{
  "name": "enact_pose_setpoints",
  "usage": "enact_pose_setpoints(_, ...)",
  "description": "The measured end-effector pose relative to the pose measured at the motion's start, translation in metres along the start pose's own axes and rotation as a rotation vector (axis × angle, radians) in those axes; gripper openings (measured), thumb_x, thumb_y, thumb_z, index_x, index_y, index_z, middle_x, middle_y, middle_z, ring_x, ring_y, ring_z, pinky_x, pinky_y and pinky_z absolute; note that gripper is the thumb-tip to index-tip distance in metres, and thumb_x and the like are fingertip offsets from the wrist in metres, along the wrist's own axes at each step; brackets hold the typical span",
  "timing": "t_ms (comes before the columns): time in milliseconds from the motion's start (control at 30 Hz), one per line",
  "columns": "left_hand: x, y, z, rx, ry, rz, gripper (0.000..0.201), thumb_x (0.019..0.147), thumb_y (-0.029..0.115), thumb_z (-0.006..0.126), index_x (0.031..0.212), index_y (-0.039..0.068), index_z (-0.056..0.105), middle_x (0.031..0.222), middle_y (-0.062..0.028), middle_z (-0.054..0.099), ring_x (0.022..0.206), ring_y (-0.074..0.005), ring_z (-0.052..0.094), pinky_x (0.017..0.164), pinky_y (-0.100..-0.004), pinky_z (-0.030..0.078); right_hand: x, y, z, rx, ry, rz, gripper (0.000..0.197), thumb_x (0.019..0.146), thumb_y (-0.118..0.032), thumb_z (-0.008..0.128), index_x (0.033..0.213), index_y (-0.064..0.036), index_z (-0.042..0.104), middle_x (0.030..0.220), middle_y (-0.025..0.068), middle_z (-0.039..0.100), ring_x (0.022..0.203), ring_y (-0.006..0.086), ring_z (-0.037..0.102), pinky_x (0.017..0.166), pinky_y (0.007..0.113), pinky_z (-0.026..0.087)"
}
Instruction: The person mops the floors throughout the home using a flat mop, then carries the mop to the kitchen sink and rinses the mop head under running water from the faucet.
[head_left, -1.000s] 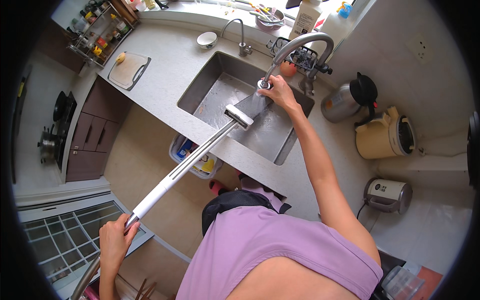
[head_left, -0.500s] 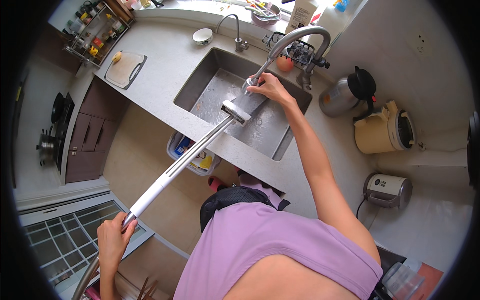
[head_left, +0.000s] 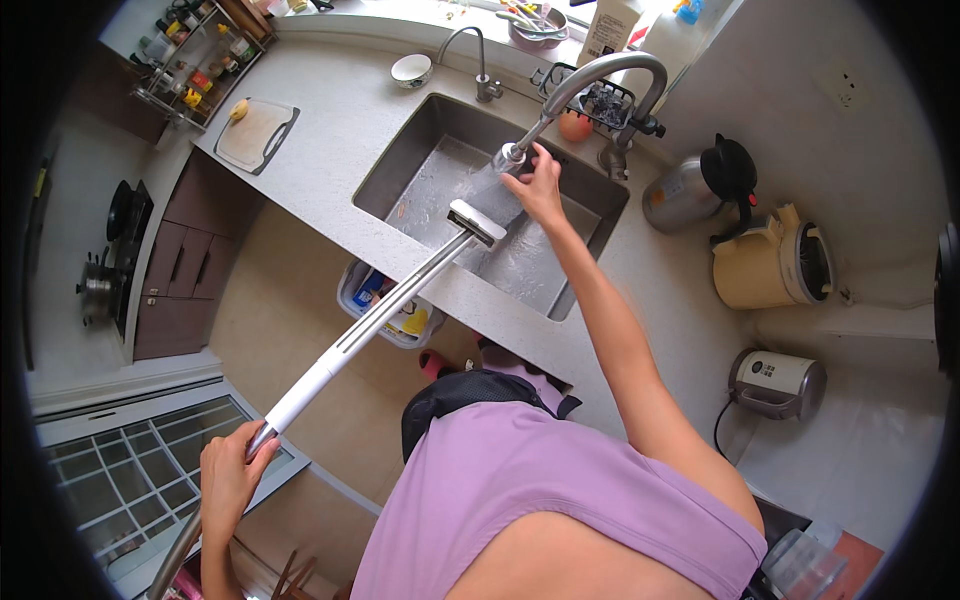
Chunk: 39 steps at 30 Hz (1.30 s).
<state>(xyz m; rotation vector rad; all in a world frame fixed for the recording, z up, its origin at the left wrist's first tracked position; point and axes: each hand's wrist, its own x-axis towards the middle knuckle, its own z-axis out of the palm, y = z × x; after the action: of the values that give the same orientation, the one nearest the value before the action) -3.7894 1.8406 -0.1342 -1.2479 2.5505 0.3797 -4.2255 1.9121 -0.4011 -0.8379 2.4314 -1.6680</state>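
Note:
My left hand (head_left: 232,470) is closed round the lower end of a long white and silver mop handle (head_left: 340,350). The white mop head (head_left: 476,222) reaches over the near rim of the steel sink (head_left: 400,160), and a grey pad extends beyond it into the basin. At the sink, my right hand (head_left: 538,188) is just beside the spout end of the tall pull-down faucet (head_left: 509,156), fingers spread and curved, apparently holding nothing. Water seems to run from the spout towards the pad, and the sink floor looks wet.
Behind the sink stand a small bowl (head_left: 411,71), a thin second tap (head_left: 483,85) and a round reddish fruit (head_left: 575,126). A steel jug (head_left: 685,190) and a cream appliance (head_left: 745,268) stand right. A cutting board (head_left: 256,135) lies left; a plastic bin (head_left: 425,335) is below the counter.
My right hand has let go of the faucet's spout end and moved slightly down and left, its fingers opening. The left hand and the mop have stayed almost in place.

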Motion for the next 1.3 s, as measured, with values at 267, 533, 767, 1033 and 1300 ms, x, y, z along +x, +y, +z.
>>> enact_pose_setpoints(267, 0.009, -0.002, -0.011, -0.191, -0.281, -0.055, 0.021, 0.077, 0.019, 0.053, 0.073, -0.001, 0.049, 0.049, -0.0097, 0.046, 0.043, -0.0196, 0.046, 0.044, -0.0305, 0.035, -0.202, -0.178, 0.054, 1.365, -1.154, 1.343, 0.052, 0.079, -0.039, 0.050, 0.109, -0.0008, 0.031, 0.111, 0.0175, 0.041, 0.108, 0.0277, 0.040, 0.092, 0.045, 0.030)
enact_pose_setpoints(533, 0.001, 0.020, -0.027, -0.173, -0.240, -0.087, 0.020, 0.076, 0.021, 0.054, 0.073, 0.001, 0.049, 0.049, -0.0072, 0.042, 0.045, -0.0171, 0.039, 0.046, -0.0297, 0.031, -0.200, -0.197, 0.098, 1.352, -0.220, 1.168, 0.014, 0.080, -0.013, 0.046, 0.079, -0.0006, 0.040, 0.071, 0.0098, 0.048, 0.061, 0.0191, 0.054, 0.056, 0.030, 0.050)
enact_pose_setpoints(767, -0.051, 0.009, -0.034, -0.362, -0.252, -0.229, 0.018, 0.073, 0.015, 0.057, 0.068, 0.000, 0.048, 0.046, -0.0019, 0.034, 0.044, -0.0090, 0.032, 0.042, -0.0244, 0.025, -0.130, -0.028, 0.096, 1.327, -0.002, 1.096, 0.010, 0.073, -0.002, 0.047, 0.068, 0.0003, 0.038, 0.058, 0.0055, 0.040, 0.047, 0.0138, 0.042, 0.043, 0.027, 0.043)
enact_pose_setpoints(1033, -0.056, 0.007, -0.036, -0.483, -0.326, -0.302, 0.016, 0.075, 0.014, 0.057, 0.067, 0.002, 0.050, 0.051, 0.0053, 0.038, 0.044, -0.0019, 0.034, 0.039, -0.0173, 0.026, -0.133, -0.031, 0.110, 1.310, 0.313, 1.282, 0.015, 0.072, -0.004, 0.050, 0.070, -0.0015, 0.035, 0.049, 0.0032, 0.036, 0.036, 0.0109, 0.036, 0.032, 0.024, 0.034)
enact_pose_setpoints(1300, -0.013, 0.025, -0.041, -0.481, -0.298, -0.260, 0.016, 0.074, 0.016, 0.058, 0.076, 0.000, 0.056, 0.053, 0.0039, 0.039, 0.049, -0.0041, 0.033, 0.043, -0.0207, 0.025, -0.184, -0.180, 0.105, 1.403, 0.094, 1.298, 0.013, 0.075, -0.002, 0.045, 0.072, -0.0025, 0.033, 0.059, 0.0046, 0.038, 0.046, 0.0111, 0.038, 0.042, 0.024, 0.040)
